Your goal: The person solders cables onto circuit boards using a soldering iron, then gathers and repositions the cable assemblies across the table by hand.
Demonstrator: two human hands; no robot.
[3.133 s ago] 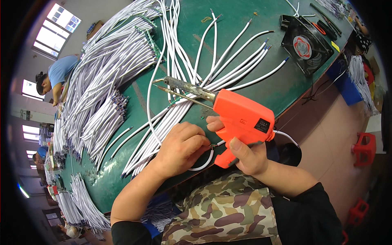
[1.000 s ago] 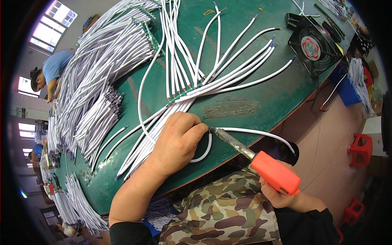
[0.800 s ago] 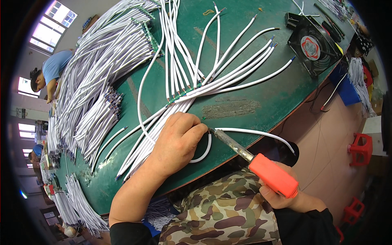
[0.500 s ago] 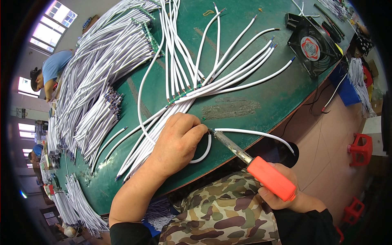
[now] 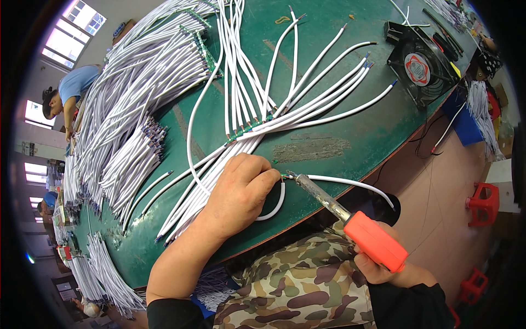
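My left hand is closed in a pinch at the near side of the green table. A small green circuit board pokes out from its fingertips; the rest of it is hidden. One white cable runs right from the board past the table edge, and another white cable loops down beside my fingers. My right hand grips a soldering iron by its red handle. The iron's tip points up and left, close to the board and the cable end; whether they touch I cannot tell.
White cables joined to a green board strip lie beyond my left hand. A large heap of white cables fills the left side. A black fan stands at the far right. Red stools are on the floor at right; a person works at far left.
The soldering iron and my right hand have shifted slightly right, away from my left fingertips. More of the green board shows now. My left hand has stayed nearly still.
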